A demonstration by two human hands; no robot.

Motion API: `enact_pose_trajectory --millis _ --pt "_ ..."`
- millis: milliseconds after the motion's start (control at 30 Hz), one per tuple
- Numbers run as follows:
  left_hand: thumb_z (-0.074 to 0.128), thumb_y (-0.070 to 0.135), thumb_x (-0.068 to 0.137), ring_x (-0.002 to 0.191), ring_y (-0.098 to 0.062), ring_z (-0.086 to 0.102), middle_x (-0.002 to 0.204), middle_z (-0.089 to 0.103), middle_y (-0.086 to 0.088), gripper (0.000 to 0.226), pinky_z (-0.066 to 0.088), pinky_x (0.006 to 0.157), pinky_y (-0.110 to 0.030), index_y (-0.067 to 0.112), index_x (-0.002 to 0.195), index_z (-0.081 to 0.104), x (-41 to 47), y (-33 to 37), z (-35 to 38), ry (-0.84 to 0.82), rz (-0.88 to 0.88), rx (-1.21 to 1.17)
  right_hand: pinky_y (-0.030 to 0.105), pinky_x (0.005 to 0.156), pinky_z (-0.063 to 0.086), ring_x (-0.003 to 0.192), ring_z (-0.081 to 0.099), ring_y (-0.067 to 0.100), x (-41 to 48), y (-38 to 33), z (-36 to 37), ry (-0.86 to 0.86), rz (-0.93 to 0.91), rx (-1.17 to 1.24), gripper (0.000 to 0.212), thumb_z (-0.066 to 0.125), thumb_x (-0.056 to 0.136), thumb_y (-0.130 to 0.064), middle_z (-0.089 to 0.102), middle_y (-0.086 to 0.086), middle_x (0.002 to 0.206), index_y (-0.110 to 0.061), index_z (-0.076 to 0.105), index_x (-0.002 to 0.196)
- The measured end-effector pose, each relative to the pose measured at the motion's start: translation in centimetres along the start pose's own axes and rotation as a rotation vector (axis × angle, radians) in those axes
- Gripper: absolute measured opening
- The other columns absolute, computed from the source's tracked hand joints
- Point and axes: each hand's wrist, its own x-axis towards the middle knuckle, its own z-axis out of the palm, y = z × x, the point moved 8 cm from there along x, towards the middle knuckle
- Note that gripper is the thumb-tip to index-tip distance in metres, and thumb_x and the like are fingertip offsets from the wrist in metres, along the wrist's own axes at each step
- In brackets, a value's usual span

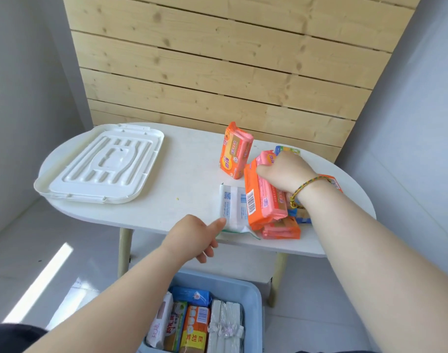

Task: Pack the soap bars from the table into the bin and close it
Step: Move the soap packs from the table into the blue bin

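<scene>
Bin [259, 317] on the floor, part-filled and uncovered; both hands are up at the soap pile.
Right hand [286, 171] grip is closed over the top end of a tilted orange pack [261, 197] leaning on the heap at the tabletop's [187, 174] near-right edge, probably tipping it up to lift clear. Left hand [195, 235] holds nothing, fingers loose, thumb at the white pack [234, 210]; contact unclear from this angle. Lid [100, 164] lies flat far left, out of the packing path.
</scene>
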Motion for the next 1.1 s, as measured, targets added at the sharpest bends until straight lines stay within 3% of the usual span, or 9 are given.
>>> enact_pose_trajectory --millis 133,267,333,533,667,767,933,1000,1100 --pt "0.046 0.051 0.087 0.034 -0.009 0.047 0.048 0.056 0.001 0.053 0.037 0.046 -0.021 0.011 0.053 0.055 0.1 -0.7 1.2 0.015 -0.042 -0.059 0.028 0.052 0.038 0.057 0.049 0.028 -0.8 1.5 0.2 -0.019 0.018 0.112 0.035 0.047 0.088 -0.031 0.055 0.012 0.074 -0.014 0.039 0.057" --pt "0.053 0.04 0.087 0.031 -0.006 0.043 0.054 0.057 0.0 0.038 0.035 0.034 -0.012 0.009 0.067 0.059 -0.9 -1.9 2.4 -0.016 -0.176 -0.649 0.025 0.047 0.038 0.057 0.05 0.029 -1.6 2.7 0.2 -0.011 0.022 0.178 0.035 0.048 0.089 -0.03 0.057 0.014 0.08 -0.011 0.044 0.06" --pt "0.056 0.033 0.087 0.033 -0.005 0.04 0.044 0.055 0.005 0.032 0.033 0.032 -0.009 0.011 0.065 0.059 -0.8 -2.2 2.4 0.022 -0.195 -0.775 0.023 0.04 0.043 0.055 0.053 0.027 -2.0 3.0 0.4 -0.024 0.036 0.223 0.027 0.048 0.089 -0.03 0.06 0.014 0.083 -0.008 0.052 0.074" --pt "0.056 0.013 0.088 0.021 -0.001 0.04 0.029 0.048 0.007 0.031 0.036 0.032 -0.007 0.009 0.056 0.055 -0.5 -2.0 -0.3 0.182 -0.102 -0.861 0.03 0.056 0.041 0.088 0.063 0.038 -2.7 2.6 0.6 -0.018 0.024 0.249 0.032 0.05 0.089 -0.032 0.062 0.014 0.089 -0.017 0.042 0.062" --pt "0.055 0.013 0.087 0.02 -0.004 0.037 0.036 0.046 0.001 0.033 0.033 0.03 -0.009 0.008 0.054 0.053 -1.3 -5.0 -3.8 0.289 -0.112 -0.705 0.04 0.071 0.05 0.096 0.065 0.04 -2.7 1.4 1.5 -0.056 0.036 0.239 0.033 0.05 0.088 -0.036 0.068 0.021 0.105 -0.004 0.057 0.084" --pt "0.053 0.024 0.088 0.035 -0.018 0.039 0.04 0.04 -0.002 0.04 0.032 0.039 -0.016 0.009 0.052 0.046 -1.6 -5.9 -6.2 0.311 -0.118 -0.368 0.038 0.086 0.049 0.101 0.062 0.039 -3.1 -0.5 2.8 -0.109 0.001 0.209 0.035 0.048 0.091 -0.032 0.066 0.021 0.109 -0.014 0.041 0.062" --pt "0.045 0.04 0.09 0.065 -0.025 0.043 0.065 0.043 -0.005 0.04 0.03 0.059 -0.029 0.016 0.058 0.036 -0.3 -2.5 -8.1 0.349 0.001 0.05 0.028 0.065 0.041 0.094 0.062 0.032 -2.4 -1.9 4.9 -0.13 -0.001 0.19 0.03 0.048 0.09 -0.031 0.067 0.017 0.11 -0.014 0.047 0.065" --pt "0.044 0.038 0.091 0.091 -0.028 0.055 0.093 0.057 -0.011 0.027 0.039 0.076 -0.03 0.015 0.085 0.056 0.8 -1.2 -6.8 0.253 0.002 0.128 0.026 0.067 0.037 0.095 0.061 0.031 -2.0 -1.9 5.2 -0.121 -0.001 0.187 0.021 0.049 0.091 -0.031 0.066 0.017 0.112 -0.013 0.051 0.079" --pt "0.041 0.03 0.093 0.109 -0.029 0.051 0.126 0.055 -0.012 0.039 0.04 0.093 -0.032 0.005 0.122 0.049 1.6 0.1 -5.3 0.218 -0.022 0.162 0.031 0.056 0.039 0.095 0.063 0.033 -1.4 -1.8 5.6 -0.13 0.006 0.2 0.023 0.049 0.09 -0.03 0.066 0.016 0.105 -0.012 0.051 0.077"
